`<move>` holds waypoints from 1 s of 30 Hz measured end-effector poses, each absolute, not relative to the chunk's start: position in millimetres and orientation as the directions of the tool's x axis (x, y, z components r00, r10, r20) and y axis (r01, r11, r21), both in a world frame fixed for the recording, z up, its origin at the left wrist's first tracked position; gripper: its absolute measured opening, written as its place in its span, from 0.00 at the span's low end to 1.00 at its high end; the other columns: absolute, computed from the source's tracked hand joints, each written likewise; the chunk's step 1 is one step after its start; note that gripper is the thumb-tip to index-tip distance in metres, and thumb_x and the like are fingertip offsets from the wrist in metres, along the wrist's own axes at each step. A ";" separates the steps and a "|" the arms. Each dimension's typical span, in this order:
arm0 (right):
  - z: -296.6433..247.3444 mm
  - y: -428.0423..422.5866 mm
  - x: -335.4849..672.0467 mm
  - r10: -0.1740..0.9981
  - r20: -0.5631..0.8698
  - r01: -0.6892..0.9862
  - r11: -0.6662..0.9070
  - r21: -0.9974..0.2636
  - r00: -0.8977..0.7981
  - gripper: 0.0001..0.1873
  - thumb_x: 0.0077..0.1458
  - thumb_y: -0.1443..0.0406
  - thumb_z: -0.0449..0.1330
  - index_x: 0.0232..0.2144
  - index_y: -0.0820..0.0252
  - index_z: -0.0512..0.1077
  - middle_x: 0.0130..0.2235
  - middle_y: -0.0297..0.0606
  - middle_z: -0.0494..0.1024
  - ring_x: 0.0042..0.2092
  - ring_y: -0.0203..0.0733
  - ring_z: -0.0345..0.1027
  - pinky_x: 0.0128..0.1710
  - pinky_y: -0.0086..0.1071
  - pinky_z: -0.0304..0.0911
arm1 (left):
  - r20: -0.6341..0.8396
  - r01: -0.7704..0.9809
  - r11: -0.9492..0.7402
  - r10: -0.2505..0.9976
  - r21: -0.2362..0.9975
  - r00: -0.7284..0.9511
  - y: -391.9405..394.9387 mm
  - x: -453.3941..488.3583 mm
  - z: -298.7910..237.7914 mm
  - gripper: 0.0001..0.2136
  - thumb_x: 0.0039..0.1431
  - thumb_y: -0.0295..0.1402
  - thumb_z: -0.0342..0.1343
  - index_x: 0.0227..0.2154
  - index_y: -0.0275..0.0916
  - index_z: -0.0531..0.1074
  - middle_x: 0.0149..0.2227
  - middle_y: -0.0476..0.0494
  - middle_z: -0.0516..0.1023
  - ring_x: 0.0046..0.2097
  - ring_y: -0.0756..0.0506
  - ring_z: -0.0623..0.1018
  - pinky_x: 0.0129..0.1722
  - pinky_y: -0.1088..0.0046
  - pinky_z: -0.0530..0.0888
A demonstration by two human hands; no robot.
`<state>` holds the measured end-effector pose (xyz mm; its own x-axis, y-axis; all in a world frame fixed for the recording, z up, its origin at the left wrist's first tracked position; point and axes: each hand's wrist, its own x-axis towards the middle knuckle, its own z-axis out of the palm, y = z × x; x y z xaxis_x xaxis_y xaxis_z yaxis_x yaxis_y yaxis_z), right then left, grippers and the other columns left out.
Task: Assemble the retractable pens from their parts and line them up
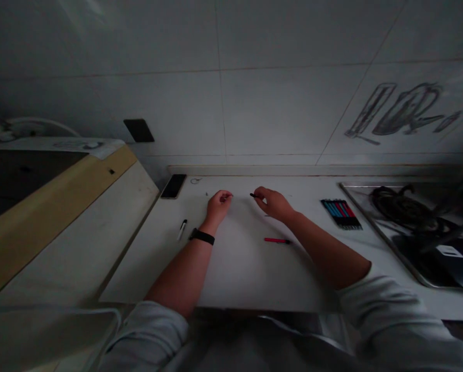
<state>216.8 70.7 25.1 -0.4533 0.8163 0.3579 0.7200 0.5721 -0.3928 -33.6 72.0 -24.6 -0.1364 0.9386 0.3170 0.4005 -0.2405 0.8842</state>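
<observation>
My left hand [218, 204], with a black band on its wrist, is raised over the white worktop [239, 279], fingers pinched. A tiny reddish tip shows at its fingertips, too small to name. Across a short gap, my right hand [273, 202] pinches a small black piece [252, 195] that points left. Below the right hand lies a red pen [276, 240] with a dark end. A white pen with a black end [182, 229] rests left of my left wrist. Right of my right hand is a row of several blue, red and black pens [340, 213].
A phone [173, 186] and a thin ring-like loop [196, 181] lie at the back left. On the right, a metal-rimmed stove [386, 235] borders the worktop. A slanted box-like panel [80, 222] stands on the left, and a tiled wall [270, 113] closes off the back.
</observation>
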 end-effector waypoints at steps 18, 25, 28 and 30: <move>-23.2 44.3 234.8 0.879 0.446 0.465 0.469 -0.751 -0.167 0.12 0.59 0.62 0.61 0.46 0.54 0.78 0.44 0.41 0.83 0.42 0.45 0.78 0.48 0.42 0.73 | 0.255 0.319 -0.284 0.958 0.904 0.129 36.3 -0.9 -18.5 0.05 0.59 0.31 0.62 0.39 0.40 0.78 0.38 0.45 0.82 0.39 0.48 0.78 0.43 0.71 0.75; -18.7 36.6 230.9 0.842 0.491 0.469 0.535 -0.703 -0.223 0.09 0.61 0.62 0.61 0.42 0.55 0.78 0.41 0.40 0.83 0.41 0.44 0.78 0.46 0.39 0.73 | 0.234 0.203 -0.263 0.960 0.943 0.156 35.7 1.8 -20.0 0.07 0.58 0.33 0.65 0.38 0.39 0.78 0.37 0.44 0.81 0.38 0.48 0.77 0.41 0.71 0.74; -17.6 34.7 229.3 0.817 0.513 0.465 0.574 -0.674 -0.265 0.08 0.62 0.63 0.61 0.42 0.55 0.78 0.40 0.39 0.83 0.41 0.44 0.78 0.45 0.38 0.73 | 0.223 0.146 -0.245 0.963 0.958 0.154 34.0 4.0 -19.6 0.09 0.57 0.35 0.66 0.38 0.38 0.77 0.36 0.45 0.80 0.38 0.48 0.77 0.41 0.71 0.73; -17.1 34.1 229.1 0.803 0.528 0.472 0.592 -0.653 -0.277 0.07 0.62 0.63 0.61 0.41 0.55 0.78 0.39 0.39 0.83 0.40 0.44 0.78 0.44 0.38 0.72 | 0.210 0.121 -0.229 0.966 0.966 0.151 33.1 4.9 -18.5 0.09 0.56 0.36 0.66 0.38 0.38 0.78 0.35 0.46 0.79 0.37 0.48 0.76 0.40 0.72 0.72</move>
